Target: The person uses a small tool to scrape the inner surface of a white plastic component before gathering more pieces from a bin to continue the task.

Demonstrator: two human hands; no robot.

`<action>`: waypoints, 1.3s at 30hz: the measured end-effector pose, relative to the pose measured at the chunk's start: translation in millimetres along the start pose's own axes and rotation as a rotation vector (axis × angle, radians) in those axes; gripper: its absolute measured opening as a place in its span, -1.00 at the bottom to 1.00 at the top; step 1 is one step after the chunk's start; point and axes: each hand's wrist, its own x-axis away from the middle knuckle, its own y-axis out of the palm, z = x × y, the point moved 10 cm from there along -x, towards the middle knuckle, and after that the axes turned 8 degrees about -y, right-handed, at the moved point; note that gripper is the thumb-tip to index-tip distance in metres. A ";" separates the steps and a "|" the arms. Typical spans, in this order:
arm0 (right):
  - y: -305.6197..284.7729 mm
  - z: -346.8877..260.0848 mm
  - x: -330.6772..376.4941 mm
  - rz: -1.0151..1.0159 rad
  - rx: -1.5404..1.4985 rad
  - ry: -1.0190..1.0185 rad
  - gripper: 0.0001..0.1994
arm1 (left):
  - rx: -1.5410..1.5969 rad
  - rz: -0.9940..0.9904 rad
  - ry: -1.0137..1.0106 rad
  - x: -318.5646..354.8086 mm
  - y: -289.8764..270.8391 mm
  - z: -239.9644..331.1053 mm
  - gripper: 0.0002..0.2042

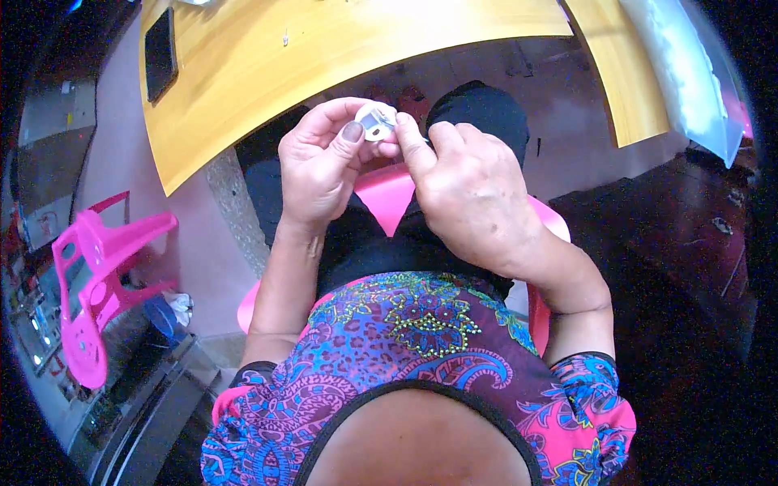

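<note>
**Inspector A:** Left hand [322, 166]: raised in front of the body below the edge of the wooden table [324, 57], forearm coming up nearly straight from the lower frame. Fingers curled inward; thumb and forefinger are pinched on a small white round part [377, 121], the thumb tip lying against its lower left rim.

**Inspector B:** Confirmed. Right hand [470, 190]: back of the hand faces the camera, wrist bent, forearm entering from the lower right. Its fingers are drawn together, the tips touching the right side of the same part. What the fingertips do behind it cannot be told.

**Inspector A:** Part location: held in the air between both hands, over the lap, just short of the table edge. It shows a dark spot near its centre.

**Inspector B:** Surroundings: a dark flat phone [160, 53] lies on the table's far left. A pink plastic chair [97, 283] stands well apart on the left.
</note>
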 end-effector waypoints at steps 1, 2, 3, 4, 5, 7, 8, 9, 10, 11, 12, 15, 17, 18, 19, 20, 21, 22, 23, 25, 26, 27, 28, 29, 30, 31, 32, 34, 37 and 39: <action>1.7 -0.3 -0.9 -0.012 -0.018 -0.006 -0.53 | -0.002 -0.002 -0.001 -0.1 0.7 -0.3 -0.78; 3.8 -0.2 -1.6 -0.025 -0.036 -0.012 -0.53 | -0.032 0.026 0.008 0.0 -0.9 0.0 -0.79; 4.4 1.3 -2.0 -0.024 -0.036 -0.009 -0.53 | -0.062 0.052 0.017 0.1 -2.8 0.4 -0.79; 6.8 2.8 -2.6 -0.031 -0.084 -0.009 -0.52 | -0.063 0.050 0.015 0.0 -2.8 -0.4 -0.79; 8.9 4.2 -3.3 -0.038 -0.132 -0.011 -0.50 | -0.090 0.043 0.026 0.5 -2.3 -0.1 -0.79; 11.4 8.7 -5.3 -0.067 -0.171 -0.019 -0.51 | -0.119 0.035 0.034 0.6 -3.2 -1.3 -0.79; 15.1 9.7 -6.1 -0.099 -0.211 -0.031 -0.52 | -0.138 0.032 0.034 1.1 -5.4 -2.7 -0.79; 16.0 13.0 -7.0 -0.097 -0.215 -0.029 -0.52 | -0.157 0.030 0.034 1.4 -7.0 -3.3 -0.79; 21.8 14.7 -7.3 -0.140 -0.267 -0.037 -0.54 | -0.161 0.031 0.032 1.4 -8.4 -3.4 -0.79; 27.1 15.7 -7.0 -0.183 -0.318 -0.040 -0.56 | -0.156 0.018 0.018 0.5 -8.1 -5.0 -0.78; 26.2 16.9 -7.8 -0.163 -0.333 -0.038 -0.58 | -0.151 0.006 0.004 -0.3 -7.6 -6.2 -0.78; 27.0 15.7 -7.3 -0.170 -0.341 -0.064 -0.68 | -0.107 -0.021 -0.024 -2.4 -6.7 -6.4 -0.78; 22.3 16.3 -5.8 -0.130 -0.344 -0.012 -0.67 | -0.082 -0.010 -0.032 -5.4 -9.2 -7.9 -0.78; 18.1 19.1 -4.6 -0.092 -0.346 0.041 -0.67 | -0.055 0.001 -0.040 -6.5 -10.8 -8.7 -0.78; 16.1 17.5 -4.2 -0.090 -0.346 0.037 -0.67 | -0.057 0.002 -0.037 -6.9 -9.2 -7.9 -0.78; 14.8 18.2 -3.5 -0.104 -0.322 0.049 -0.66 | -0.023 0.028 -0.049 -7.5 -9.4 -8.9 -0.78; 14.3 18.9 -2.7 -0.117 -0.298 0.060 -0.66 | 0.011 0.053 -0.061 -7.9 -10.5 -10.1 -0.78; 14.3 17.9 -1.8 -0.116 -0.298 0.055 -0.66 | 0.010 0.056 -0.057 -8.0 -10.0 -9.8 -0.78; 11.2 17.7 -0.5 -0.078 -0.290 0.056 -0.61 | 0.028 0.049 -0.057 -7.9 -8.9 -9.8 -0.78; 7.1 18.2 0.0 -0.039 -0.282 0.054 -0.53 | 0.045 0.044 -0.054 -7.6 -8.8 -9.0 -0.78; 5.8 17.7 -0.2 -0.036 -0.268 0.050 -0.54 | 0.017 0.034 -0.033 -6.5 -8.5 -6.3 -0.78; 4.4 17.2 -0.5 -0.033 -0.253 0.046 -0.55 | -0.012 0.024 -0.012 -5.5 -8.0 -3.8 -0.77; 3.6 16.7 -0.9 -0.034 -0.253 0.044 -0.55 | -0.011 0.025 -0.012 -4.8 -8.7 -3.3 -0.77; 2.5 15.6 -1.5 -0.037 -0.244 0.037 -0.55 | -0.038 0.033 -0.004 -3.9 -9.6 -1.9 -0.77; 1.7 14.3 -1.8 -0.040 -0.234 0.029 -0.56 | -0.064 0.041 0.003 -3.1 -10.2 -0.8 -0.77; 0.9 13.4 -1.2 -0.042 -0.234 0.026 -0.56 | -0.063 0.043 0.005 -2.5 -10.5 -0.5 -0.77; -1.0 9.8 -1.0 -0.041 -0.203 -0.011 -0.60 | -0.077 0.032 0.003 -2.5 -9.1 -0.4 -0.77; -1.6 5.0 -1.1 -0.042 -0.170 -0.050 -0.63 | -0.089 0.022 0.003 -1.7 -6.0 0.9 -0.77; -5.9 3.6 -0.5 0.011 -0.071 -0.060 -0.63 | -0.069 0.075 -0.029 -0.5 -6.6 -1.4 -0.77; -8.2 1.7 -1.5 0.029 -0.019 -0.074 -0.64 | -0.074 0.044 -0.026 -0.6 -4.6 -1.2 -0.78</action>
